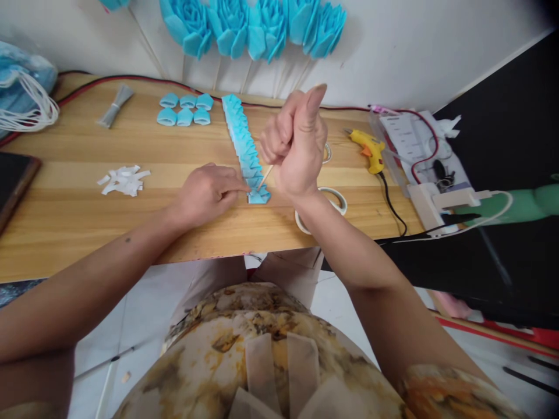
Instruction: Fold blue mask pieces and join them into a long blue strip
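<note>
**Inspector:** Start nearest you. State of the hands?

**Me:** My left hand (205, 195) lies low on the table (87, 215), at nine o'clock from the near end of the blue folded strip (243, 142). The fingers are half curled and the forefinger tip presses on that end. Nothing is gripped in it. My right hand (297, 145) is raised above the strip, at one o'clock from the left hand. It is closed in a fist round a thin wooden stick (265, 177), thumb up. The stick slants down to the strip's near end.

**Inspector:** And the strip itself?

**Me:** It lies flat on the table, running from my left forefinger away toward twelve o'clock, close to the wall.

**Inspector:** Surroundings?

**Me:** A tape roll (339, 199) sits just beside my right wrist at five o'clock, partly hidden by it. White paper scraps (123, 179) lie at nine o'clock, well apart. A glue gun (369, 150) lies at three o'clock from my fist, its cable trailing toward the table edge. Farther off are six loose blue petals (186, 109) at eleven o'clock and blue paper flowers (253, 26) on the wall at twelve.

**Inspector:** Risks?

**Me:** In my judgement, one fingertip is a slight anchor, so a tug on the stick could slide or unfold the strip. The stick is thin and held in a tight fist, so it may snap. My forearm could knock the tape roll off the edge
</note>
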The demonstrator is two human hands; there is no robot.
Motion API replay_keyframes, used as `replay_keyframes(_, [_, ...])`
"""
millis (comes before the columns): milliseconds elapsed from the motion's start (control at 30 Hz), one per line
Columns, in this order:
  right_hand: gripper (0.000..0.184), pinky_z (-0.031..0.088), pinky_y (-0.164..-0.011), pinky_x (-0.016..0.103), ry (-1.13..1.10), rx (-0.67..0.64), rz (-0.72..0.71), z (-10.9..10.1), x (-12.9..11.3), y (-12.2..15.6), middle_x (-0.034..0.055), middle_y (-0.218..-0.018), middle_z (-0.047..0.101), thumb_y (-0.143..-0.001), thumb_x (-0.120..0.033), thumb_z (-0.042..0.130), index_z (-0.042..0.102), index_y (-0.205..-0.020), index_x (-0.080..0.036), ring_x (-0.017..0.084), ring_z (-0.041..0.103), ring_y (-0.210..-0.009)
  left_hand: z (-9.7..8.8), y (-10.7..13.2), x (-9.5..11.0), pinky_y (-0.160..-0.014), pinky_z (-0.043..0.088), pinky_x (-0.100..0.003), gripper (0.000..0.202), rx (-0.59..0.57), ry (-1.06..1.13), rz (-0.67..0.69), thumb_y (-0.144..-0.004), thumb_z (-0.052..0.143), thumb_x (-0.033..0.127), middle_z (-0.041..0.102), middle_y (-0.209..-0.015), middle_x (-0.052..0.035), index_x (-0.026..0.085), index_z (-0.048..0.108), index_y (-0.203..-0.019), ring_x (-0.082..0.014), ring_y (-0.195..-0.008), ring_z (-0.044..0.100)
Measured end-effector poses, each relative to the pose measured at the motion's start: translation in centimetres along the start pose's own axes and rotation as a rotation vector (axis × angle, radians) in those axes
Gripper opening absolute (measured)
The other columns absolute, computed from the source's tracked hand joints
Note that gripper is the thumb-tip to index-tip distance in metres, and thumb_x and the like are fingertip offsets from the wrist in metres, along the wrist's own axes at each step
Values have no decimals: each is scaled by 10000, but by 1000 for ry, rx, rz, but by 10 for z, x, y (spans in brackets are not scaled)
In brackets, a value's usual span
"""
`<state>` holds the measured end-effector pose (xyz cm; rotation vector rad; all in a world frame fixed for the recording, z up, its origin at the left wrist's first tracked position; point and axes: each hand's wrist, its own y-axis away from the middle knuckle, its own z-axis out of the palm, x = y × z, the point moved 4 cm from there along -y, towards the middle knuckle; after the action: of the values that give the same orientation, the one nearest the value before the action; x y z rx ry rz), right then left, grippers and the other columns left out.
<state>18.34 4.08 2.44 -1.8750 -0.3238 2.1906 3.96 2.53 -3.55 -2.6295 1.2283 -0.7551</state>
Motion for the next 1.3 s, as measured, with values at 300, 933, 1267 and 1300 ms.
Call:
replay_keyframes(300, [713,330,-453,329,27,-6,-16,2,-1,2,-15,-555,265,-812,-944,264,298,-617,-259,172,284,-477,7,0,-3,-698,409,-321,389,-80,-21,-3,-955,437,212,737,-846,-55,266,817,-1015,-195,-796,666])
replay_keyframes(933, [563,179,-431,302,-185,-104,-109,4,-29,3,-48,-536,127,-1082,-533,231,242,-601,-241,142,127,-451,8,0,-4,-742,420,-327,368,-105,-31,-6,-993,446,227,778,-949,-46,243,813,-1010,-203,-873,696])
replay_keyframes(1267, [632,135,-459,308,-205,-75,-117,2,-27,9,-63,-536,153,-941,-768,448,288,-611,-253,138,112,-469,7,0,-3,-773,442,-303,377,-133,-40,-21,-983,436,194,785,-989,-39,245,807,-1027,-187,-911,696])
replay_keyframes(1300, [633,139,-460,306,-189,-57,-114,1,-28,9,-60,-537,160,-941,-776,432,286,-615,-253,143,117,-473,8,0,-3,-777,443,-304,381,-136,-43,-23,-982,434,195,785,-980,-40,248,808,-1033,-186,-909,697])
